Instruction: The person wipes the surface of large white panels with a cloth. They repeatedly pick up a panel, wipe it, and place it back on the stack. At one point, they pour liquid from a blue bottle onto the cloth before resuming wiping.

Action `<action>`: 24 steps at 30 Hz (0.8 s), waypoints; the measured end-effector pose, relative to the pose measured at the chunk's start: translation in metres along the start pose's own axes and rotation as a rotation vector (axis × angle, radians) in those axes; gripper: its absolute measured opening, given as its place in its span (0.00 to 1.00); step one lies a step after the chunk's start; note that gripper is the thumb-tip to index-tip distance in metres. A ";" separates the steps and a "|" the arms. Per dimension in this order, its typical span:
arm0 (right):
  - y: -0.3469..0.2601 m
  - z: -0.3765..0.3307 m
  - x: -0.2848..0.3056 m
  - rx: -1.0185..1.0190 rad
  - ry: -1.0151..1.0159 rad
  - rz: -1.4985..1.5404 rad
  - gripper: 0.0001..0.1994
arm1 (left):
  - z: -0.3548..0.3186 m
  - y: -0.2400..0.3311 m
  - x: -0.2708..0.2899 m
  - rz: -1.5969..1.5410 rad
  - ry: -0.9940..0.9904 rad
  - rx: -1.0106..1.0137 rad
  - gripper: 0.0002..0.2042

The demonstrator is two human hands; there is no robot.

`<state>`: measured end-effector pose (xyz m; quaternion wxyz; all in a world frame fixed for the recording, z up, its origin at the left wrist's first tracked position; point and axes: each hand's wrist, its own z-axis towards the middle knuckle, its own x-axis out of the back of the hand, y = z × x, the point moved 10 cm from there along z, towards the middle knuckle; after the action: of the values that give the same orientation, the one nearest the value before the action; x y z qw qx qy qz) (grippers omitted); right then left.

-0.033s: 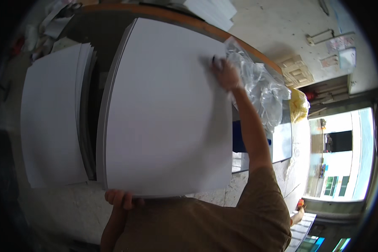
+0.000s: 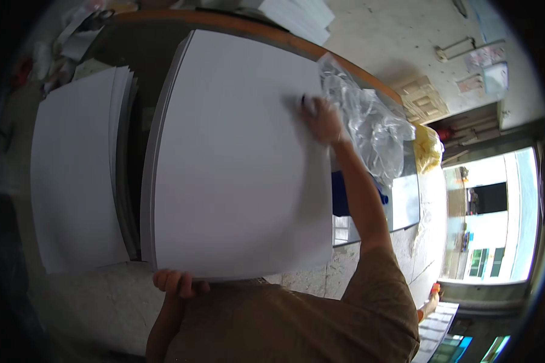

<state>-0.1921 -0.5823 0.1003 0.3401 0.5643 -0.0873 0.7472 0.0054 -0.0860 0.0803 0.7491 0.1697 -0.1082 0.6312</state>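
A tall stack of large white sheets (image 2: 242, 157) lies in front of me on the table. My left hand (image 2: 178, 283) is at the near left corner of the stack, its fingers curled over the edge. Toward the far right side of the top sheet is my right hand (image 2: 324, 122), slightly blurred, with its fingers bent. A small dark thing (image 2: 303, 100) shows at those fingertips; its kind cannot be made out. Crumpled clear plastic film (image 2: 372, 127) lies just beyond my right hand and forearm.
Another stack of white sheets (image 2: 72, 169) stands to the left, across a narrow dark gap. The table's orange-brown edge (image 2: 266, 33) runs along the far side. A dark blue object (image 2: 341, 195) is partly hidden by my right forearm. A yellow bag (image 2: 428, 148) sits at the right.
My right hand has slid a little nearer to me over the top sheet. My left hand stays at the near corner. The whole view has shifted slightly.
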 end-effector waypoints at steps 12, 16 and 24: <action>-0.150 -0.369 0.202 -0.885 0.086 0.783 0.20 | 0.041 0.006 0.017 -0.290 -0.421 0.127 0.20; -0.126 -0.349 0.241 -1.196 0.294 0.734 0.17 | 0.062 -0.011 0.033 -0.255 -0.554 0.313 0.20; -0.116 -0.289 0.170 -1.122 0.117 0.713 0.22 | 0.064 -0.018 0.025 -0.252 -0.777 0.589 0.23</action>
<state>-0.3704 -0.2764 0.1237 0.3184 0.1970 -0.6253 0.6847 0.0311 -0.0914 0.1465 0.6441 0.6081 -0.1748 0.4299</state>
